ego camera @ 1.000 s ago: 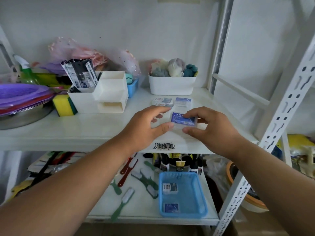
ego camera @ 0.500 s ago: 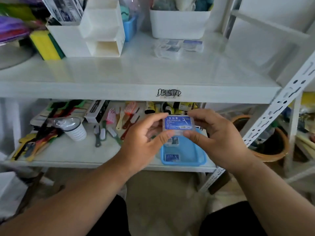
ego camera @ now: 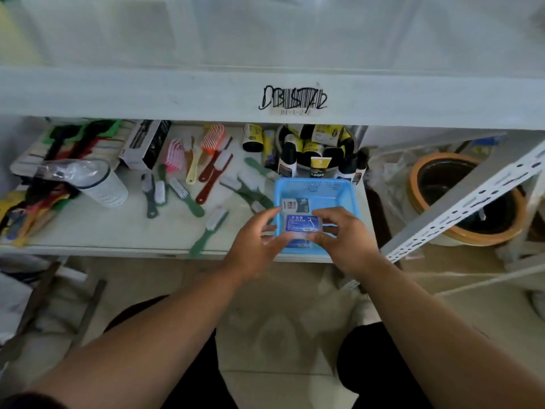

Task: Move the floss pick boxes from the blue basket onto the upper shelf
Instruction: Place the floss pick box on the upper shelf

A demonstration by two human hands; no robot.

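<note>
Both hands are pinched onto one floss pick box (ego camera: 300,226), left hand (ego camera: 256,246) on its left end with thumb and fingers wrapped around, right hand (ego camera: 342,242) doing the same on the right end. So neither hand is free; they're sharing the one clear box with the blue label, held right over the blue basket (ego camera: 348,192).

Left of the basket there's a scatter of brushes (ego camera: 206,172) on the lower shelf, not part of this job. Inside the basket, toward its back-left corner, another floss pick box (ego camera: 295,204) is lying flat. Just under the held box I can see a bit of blue label, which looks like a third one, but it's mostly hidden so I can't say for sure. Behind the basket are some black and yellow bottles (ego camera: 317,160), and off to its right a big brown pot (ego camera: 463,199).

The upper shelf (ego camera: 147,93) runs well above the basket, its front edge carrying a scribbled barcode label (ego camera: 293,98).

My read: this is the pick-up part of a trip, with more boxes left to go. Next move needs a straight lift up past that front edge, then setting the box flat on the shelf without bumping the lip.
</note>
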